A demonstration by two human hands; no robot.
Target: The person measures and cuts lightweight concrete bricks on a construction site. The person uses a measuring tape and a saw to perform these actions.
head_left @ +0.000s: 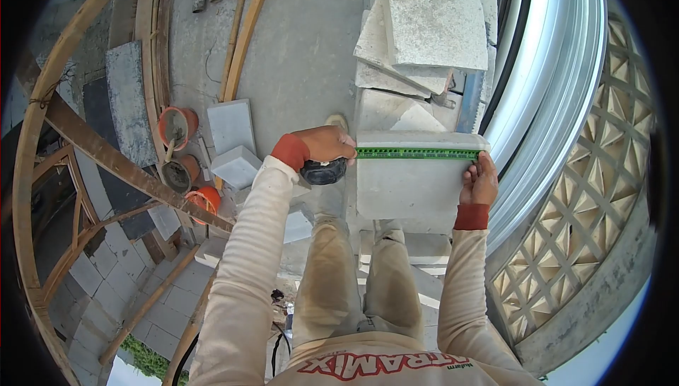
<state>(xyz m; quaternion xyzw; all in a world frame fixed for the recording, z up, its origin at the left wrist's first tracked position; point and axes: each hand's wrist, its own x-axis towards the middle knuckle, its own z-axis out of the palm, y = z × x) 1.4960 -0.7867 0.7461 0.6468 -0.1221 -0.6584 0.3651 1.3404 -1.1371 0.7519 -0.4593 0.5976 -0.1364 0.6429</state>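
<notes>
A green tape measure blade (417, 153) stretches straight across the top of a pale, light-coloured block (410, 191), close to its far edge. My left hand (327, 143) is closed at the block's left edge, with fingers at the blade and the black tape measure case (324, 172) beneath the palm. At the right edge of the block, my right hand (481, 182) pinches the blade's other end between thumb and fingers. Part of the case is hidden by my left hand.
Broken pale slabs (435, 18) are stacked just beyond the block. Curved shiny metal sheets (548, 96) and a patterned lattice panel (573, 223) run along the right. On the left are orange buckets (204, 200), loose blocks (232, 124) and a wooden beam (120, 152).
</notes>
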